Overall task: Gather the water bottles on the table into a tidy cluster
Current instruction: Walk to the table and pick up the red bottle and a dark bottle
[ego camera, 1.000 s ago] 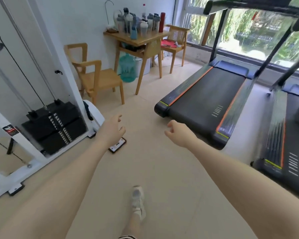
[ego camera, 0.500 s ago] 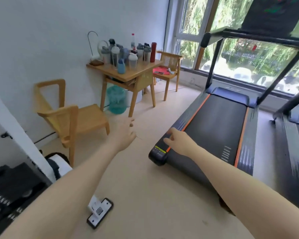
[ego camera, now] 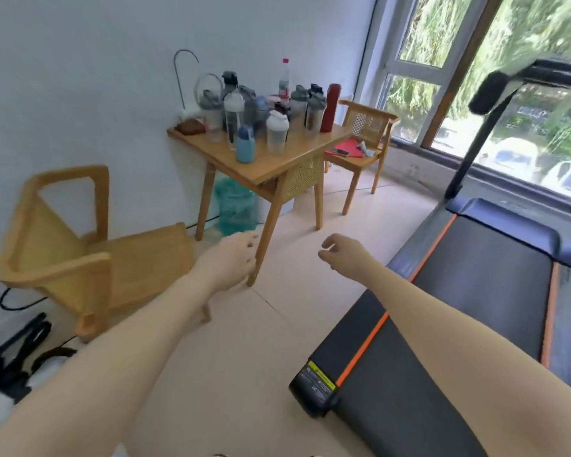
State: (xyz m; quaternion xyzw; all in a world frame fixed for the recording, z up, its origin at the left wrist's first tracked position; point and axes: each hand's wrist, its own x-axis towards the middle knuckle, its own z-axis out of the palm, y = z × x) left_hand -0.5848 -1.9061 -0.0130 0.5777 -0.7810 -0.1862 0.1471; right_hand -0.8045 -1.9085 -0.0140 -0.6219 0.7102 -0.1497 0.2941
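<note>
Wooden table [ego camera: 271, 166] holds water bottles [ego camera: 264, 113], well beyond empty, loosely open hands [ego camera: 231, 258]

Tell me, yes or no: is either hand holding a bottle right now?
No. The left hand and right hand are both empty in mid-air, well short of the bottles standing on the wooden table.

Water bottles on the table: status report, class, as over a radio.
Left hand and right hand empty, open, short of the table. Water bottles untouched, standing loosely grouped. Wooden chair left of path, treadmill right.
</note>
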